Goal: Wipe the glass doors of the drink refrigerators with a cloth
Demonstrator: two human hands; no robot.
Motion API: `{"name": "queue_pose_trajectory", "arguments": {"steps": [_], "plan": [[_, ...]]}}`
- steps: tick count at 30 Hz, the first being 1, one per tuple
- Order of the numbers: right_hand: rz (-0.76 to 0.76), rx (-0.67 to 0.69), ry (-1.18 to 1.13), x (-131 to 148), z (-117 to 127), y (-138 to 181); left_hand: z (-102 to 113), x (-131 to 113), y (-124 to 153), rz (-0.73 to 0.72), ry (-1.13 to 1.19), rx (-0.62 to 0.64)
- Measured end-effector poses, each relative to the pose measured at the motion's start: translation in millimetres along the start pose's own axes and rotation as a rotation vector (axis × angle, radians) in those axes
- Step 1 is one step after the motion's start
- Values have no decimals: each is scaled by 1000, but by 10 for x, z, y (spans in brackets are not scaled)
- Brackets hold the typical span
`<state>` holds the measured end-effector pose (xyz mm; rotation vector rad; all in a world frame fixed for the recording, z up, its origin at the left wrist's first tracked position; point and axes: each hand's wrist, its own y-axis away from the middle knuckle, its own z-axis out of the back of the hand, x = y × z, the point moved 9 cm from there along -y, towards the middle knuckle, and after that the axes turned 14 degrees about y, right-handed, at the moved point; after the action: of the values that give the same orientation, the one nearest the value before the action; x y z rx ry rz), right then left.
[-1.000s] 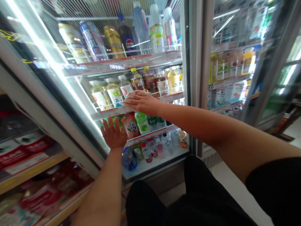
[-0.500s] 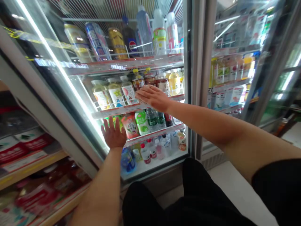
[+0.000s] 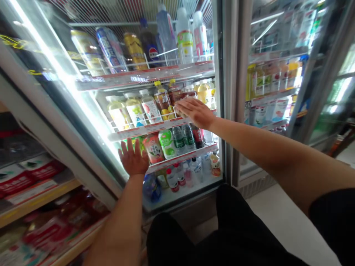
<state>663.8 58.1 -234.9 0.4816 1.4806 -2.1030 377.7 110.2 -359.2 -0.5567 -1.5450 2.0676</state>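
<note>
In front of a lit drinks fridge (image 3: 177, 68), my left hand (image 3: 134, 157) is raised with its fingers spread and holds nothing. It overlaps the left end of a shelf, beside a red-labelled bottle (image 3: 154, 147) and a green-and-white bottle (image 3: 167, 143). Farther right and higher, my right hand (image 3: 195, 111) reaches across with flat, stretched fingers and an empty palm. Its fingertips are nearest a yellow-capped brown drink bottle (image 3: 164, 99) and hide parts of the bottles behind. Whether either hand touches glass, I cannot tell.
Upper shelves carry cans, including a gold can (image 3: 135, 51), and tall bottles. Small bottles (image 3: 172, 180) stand at the bottom. A grey door frame (image 3: 235, 92) separates another drinks fridge on the right. Wooden shelves (image 3: 41, 201) with red packs are at left. My dark-clothed knees are below.
My right hand has moved to the right across the bottles, uncovering more of the yellow-capped brown one. The left hand stays almost in place, fingers still spread.
</note>
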Motion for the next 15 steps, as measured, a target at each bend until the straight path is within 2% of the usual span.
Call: {"name": "queue_pose_trajectory", "arguments": {"steps": [2,3,7,9,13,15], "plan": [[-47,-4,6,-73,5,94,2,11,-7,23,23,4],[-24,3,9,-51,-4,150,1,20,-12,40,40,5],[194,38,9,137,-38,349,1,37,-21,77,84,3],[216,44,7,96,-27,382,-2,45,-20,87,102,5],[-19,19,21,-257,35,383,-5,49,-17,88,111,9],[-79,24,7,-328,37,438,-3,36,-19,74,98,8]]}}
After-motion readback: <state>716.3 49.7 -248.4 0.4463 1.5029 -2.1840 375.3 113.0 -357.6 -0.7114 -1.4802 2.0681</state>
